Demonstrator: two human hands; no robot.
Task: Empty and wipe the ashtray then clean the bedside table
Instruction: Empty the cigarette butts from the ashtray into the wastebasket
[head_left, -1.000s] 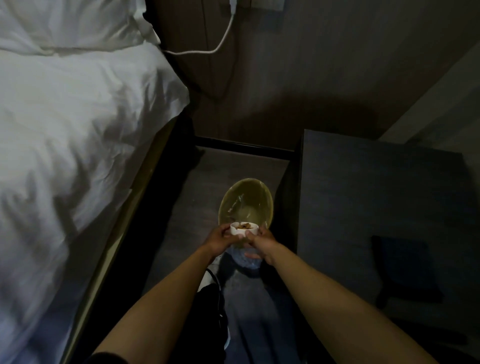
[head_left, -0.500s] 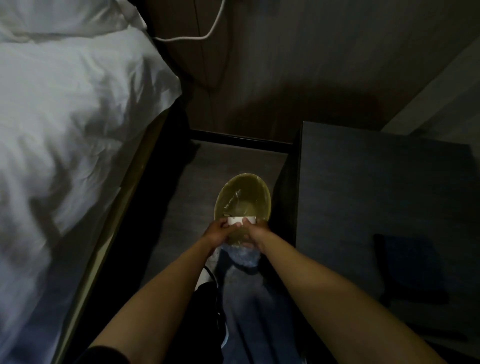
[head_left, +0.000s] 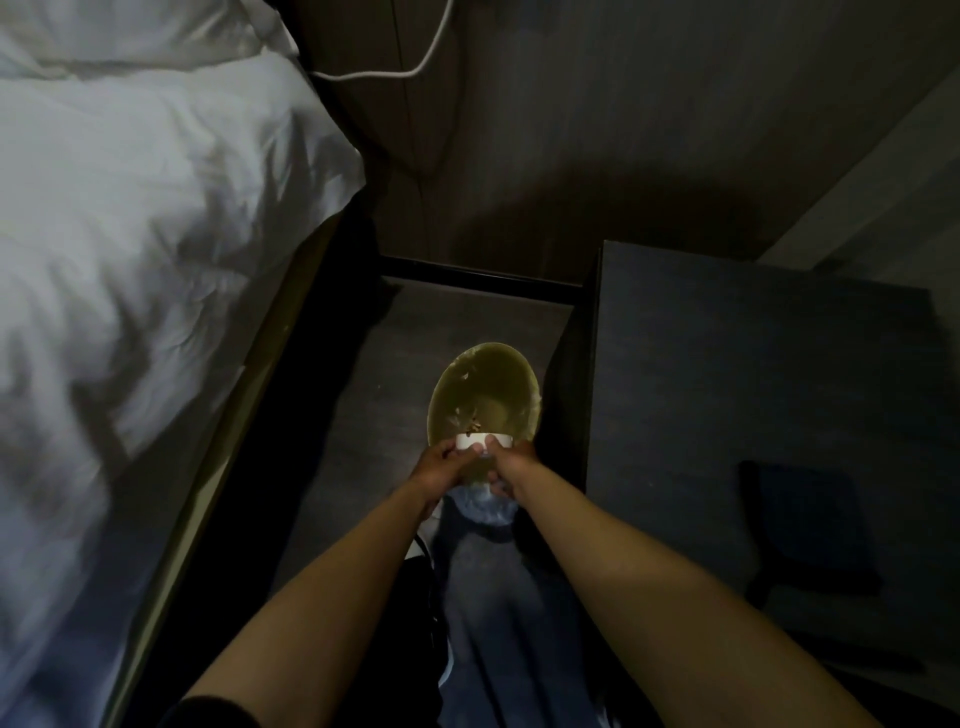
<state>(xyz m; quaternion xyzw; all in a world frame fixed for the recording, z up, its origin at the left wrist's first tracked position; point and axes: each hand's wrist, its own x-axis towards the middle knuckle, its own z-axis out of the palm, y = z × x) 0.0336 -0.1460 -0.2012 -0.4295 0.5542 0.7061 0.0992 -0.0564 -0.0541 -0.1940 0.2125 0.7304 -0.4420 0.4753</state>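
From the head view, I have my left hand (head_left: 440, 466) and right hand (head_left: 511, 464) grasping the white ashtray (head_left: 483, 441), tipped over the lined bin (head_left: 485, 395) beside the counter (head_left: 727, 364). Butts are spilling, so I judge emptying is underway; next comes wiping.

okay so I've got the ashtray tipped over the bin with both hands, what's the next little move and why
Probably keep it tipped and give it a light shake. Both the left hand and right hand hold the white ashtray over the lined bin, and bits of debris show just past its rim, so it may not be fully empty. Its inside is hidden from view.
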